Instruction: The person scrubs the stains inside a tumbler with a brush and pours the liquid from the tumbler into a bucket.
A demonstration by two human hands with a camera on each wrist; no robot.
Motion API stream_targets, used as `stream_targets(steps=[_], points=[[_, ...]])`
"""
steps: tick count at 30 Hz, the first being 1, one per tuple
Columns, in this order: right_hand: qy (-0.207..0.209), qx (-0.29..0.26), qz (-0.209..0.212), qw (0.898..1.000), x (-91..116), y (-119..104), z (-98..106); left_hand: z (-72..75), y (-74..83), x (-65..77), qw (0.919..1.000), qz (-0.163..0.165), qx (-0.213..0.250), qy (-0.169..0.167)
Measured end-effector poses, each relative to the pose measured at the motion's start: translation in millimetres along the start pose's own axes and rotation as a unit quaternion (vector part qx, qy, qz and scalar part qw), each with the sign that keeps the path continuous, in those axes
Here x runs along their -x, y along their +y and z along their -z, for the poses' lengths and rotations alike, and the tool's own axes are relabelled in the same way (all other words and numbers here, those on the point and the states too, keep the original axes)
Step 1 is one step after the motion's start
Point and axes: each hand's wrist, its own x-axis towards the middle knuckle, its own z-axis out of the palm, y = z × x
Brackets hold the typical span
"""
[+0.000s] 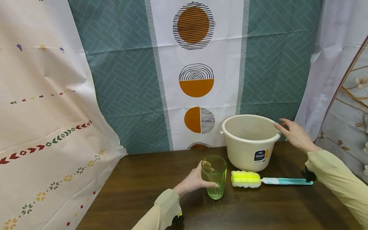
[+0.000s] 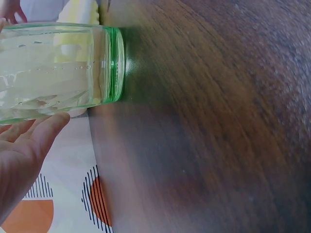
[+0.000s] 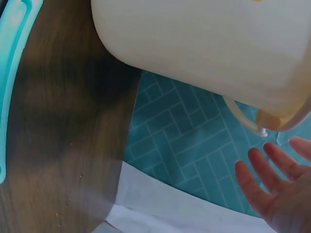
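My left hand (image 1: 193, 179) is around a clear green drinking glass (image 1: 216, 191), thumb across the near side and fingers behind it. In the left wrist view the glass (image 2: 53, 73) lies sideways across the frame, with fingers (image 2: 46, 128) along one side and water drops on its wall. At the right, my right hand (image 1: 297, 135) is by the rim of a cream plastic bucket (image 1: 241, 153). The right wrist view shows its fingers spread and relaxed beside the bucket's handle joint, holding nothing. Whether a fingertip touches the rim, I cannot tell.
A bottle brush (image 1: 245, 179) with a yellow and white sponge head and a turquoise handle lies in front of the bucket. Small wet spots mark the brown wooden table (image 1: 138, 191). Patterned cloth (image 1: 123, 80) hangs behind and at both sides.
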Motion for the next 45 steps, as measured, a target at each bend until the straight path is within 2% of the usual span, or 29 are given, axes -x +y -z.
stream_targets(steps=[7,13,18,31,38,45], points=[[-0.023,-0.020,-0.010,0.999,-4,4,-6,-1.2,-1.1,-0.3,1.0000,-0.002,0.000,0.004],[-0.041,-0.013,-0.007,0.999,-6,7,-8,-1.1,-1.5,-0.9,1.0000,0.000,0.002,0.005],[-0.034,-0.011,0.001,0.999,-5,8,-10,-0.3,0.1,-0.6,1.0000,-0.001,0.006,0.004],[-0.036,-0.013,-0.016,0.999,-4,7,-12,-1.3,5.9,-0.3,0.9998,-0.012,-0.007,0.011],[-0.029,-0.013,-0.009,0.999,-3,8,-11,3.1,10.7,-4.5,0.9987,-0.024,-0.021,0.040],[-0.029,-0.015,-0.012,0.999,-3,7,-12,17.5,29.5,-13.9,0.9957,-0.026,-0.040,0.079]])
